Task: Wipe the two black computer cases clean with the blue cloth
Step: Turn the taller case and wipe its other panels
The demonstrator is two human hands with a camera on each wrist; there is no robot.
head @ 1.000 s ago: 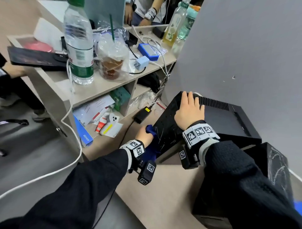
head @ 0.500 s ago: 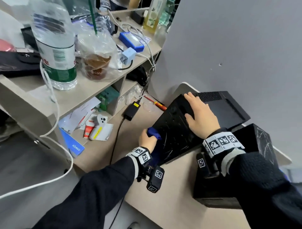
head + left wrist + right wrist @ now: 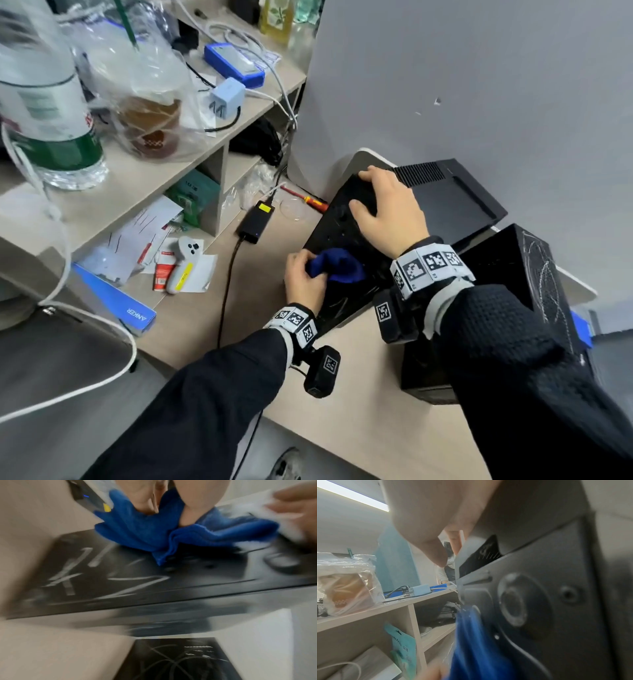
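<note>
- Blue cloth (image 3: 337, 265) is bunched and gripped in the left hand (image 3: 305, 279), pressed onto the near end of the tilted black case (image 3: 342, 222); in the left wrist view the fingers (image 3: 147, 500) are dug into the cloth folds.
- Right hand (image 3: 388, 212) is laid flat on the upper part of the same case, fingers spread and relaxed, nothing grasped; it looks to be used as a brace.
- Step in hand, as judged: front panel of the first case is being wiped; pale scratch-like marks (image 3: 72, 574) are left on the panel below the cloth, toward the wrist.
- To do it well: brace pressure should be kept by the right hand so the tilted case is not slid; cloth should be flattened for more contact and drawn in overlapping strokes over the marks; the round button (image 3: 513, 601) and recesses should be worked with a cloth edge.
- Second black case (image 3: 513, 274) is stood upright just beside the right wrist, on its outer side; white scribbles (image 3: 544, 274) are seen on its face, so it is judged not yet wiped.
- Beyond the left hand: power brick (image 3: 257, 219) with cable, red screwdriver (image 3: 308, 202), both apart from the case; cable snagging by the cloth should be avoided.
- Progress judged early: neither case clean.
</note>
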